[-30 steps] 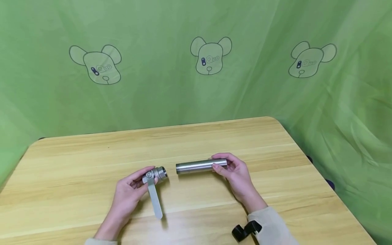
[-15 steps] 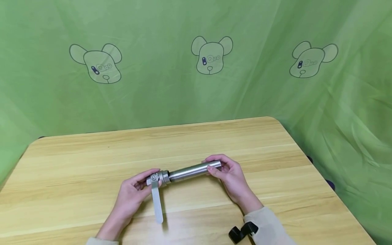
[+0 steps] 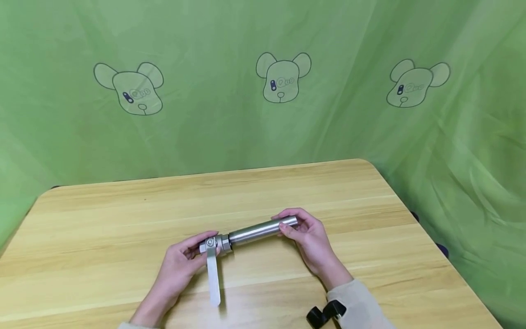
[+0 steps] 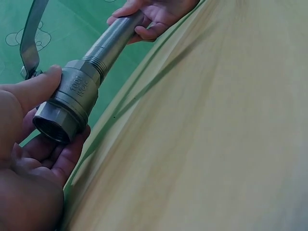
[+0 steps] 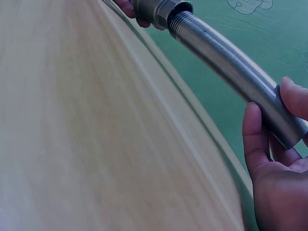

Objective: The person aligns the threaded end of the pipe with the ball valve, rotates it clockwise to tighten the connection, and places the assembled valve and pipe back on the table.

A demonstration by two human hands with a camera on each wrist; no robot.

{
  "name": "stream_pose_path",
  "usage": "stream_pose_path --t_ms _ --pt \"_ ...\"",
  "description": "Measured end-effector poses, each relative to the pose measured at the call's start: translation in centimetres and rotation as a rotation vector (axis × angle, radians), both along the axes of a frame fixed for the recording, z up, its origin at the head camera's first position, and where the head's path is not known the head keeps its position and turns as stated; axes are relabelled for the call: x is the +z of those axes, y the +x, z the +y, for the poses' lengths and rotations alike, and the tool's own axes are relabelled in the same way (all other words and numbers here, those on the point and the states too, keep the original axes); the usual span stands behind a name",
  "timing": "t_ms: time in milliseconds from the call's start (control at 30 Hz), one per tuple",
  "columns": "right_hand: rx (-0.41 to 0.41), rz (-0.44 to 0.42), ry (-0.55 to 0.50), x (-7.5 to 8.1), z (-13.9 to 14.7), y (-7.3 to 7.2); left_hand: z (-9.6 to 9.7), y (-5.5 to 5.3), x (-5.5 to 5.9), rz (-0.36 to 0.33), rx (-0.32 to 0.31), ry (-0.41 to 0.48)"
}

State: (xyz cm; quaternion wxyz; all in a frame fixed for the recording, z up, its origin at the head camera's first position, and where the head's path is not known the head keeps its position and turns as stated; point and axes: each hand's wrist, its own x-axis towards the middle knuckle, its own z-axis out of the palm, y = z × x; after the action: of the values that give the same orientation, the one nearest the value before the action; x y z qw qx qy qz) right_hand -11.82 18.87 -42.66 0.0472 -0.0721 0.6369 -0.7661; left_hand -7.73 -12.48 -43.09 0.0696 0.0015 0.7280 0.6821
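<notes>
My left hand (image 3: 178,265) grips a metal ball valve (image 3: 222,244) by its body, thumb on the near side. The valve's flat lever handle (image 3: 213,278) points toward me in the head view. In the left wrist view the valve body (image 4: 77,91) has raised lettering and an open hex end facing the camera. A steel pipe (image 3: 259,230) is pinched near its far right end by my right hand (image 3: 312,240). Its threaded end (image 5: 180,26) meets the valve's mouth, slightly tilted, with some threads still showing. How deep it sits inside is hidden.
Both parts are held above a wooden table (image 3: 123,219). A green curtain (image 3: 213,114) with printed bear heads hangs behind and to the right. A black bracket (image 3: 326,314) is fixed at the right sleeve (image 3: 359,304).
The gap between pipe and valve has closed: the pipe moved left and tilted down to the valve's mouth. The valve moved slightly right and nearer me.
</notes>
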Motion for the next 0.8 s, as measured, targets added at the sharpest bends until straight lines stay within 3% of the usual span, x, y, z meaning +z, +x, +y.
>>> stream_pose_path --t_ms 400,800 --pt "0.034 -0.015 -0.013 -0.09 0.13 0.05 0.11 -0.01 -0.15 -0.014 0.014 0.007" --pt "-0.007 -0.03 0.091 0.05 -0.28 0.04 0.06 0.04 -0.12 -0.01 0.01 0.028"
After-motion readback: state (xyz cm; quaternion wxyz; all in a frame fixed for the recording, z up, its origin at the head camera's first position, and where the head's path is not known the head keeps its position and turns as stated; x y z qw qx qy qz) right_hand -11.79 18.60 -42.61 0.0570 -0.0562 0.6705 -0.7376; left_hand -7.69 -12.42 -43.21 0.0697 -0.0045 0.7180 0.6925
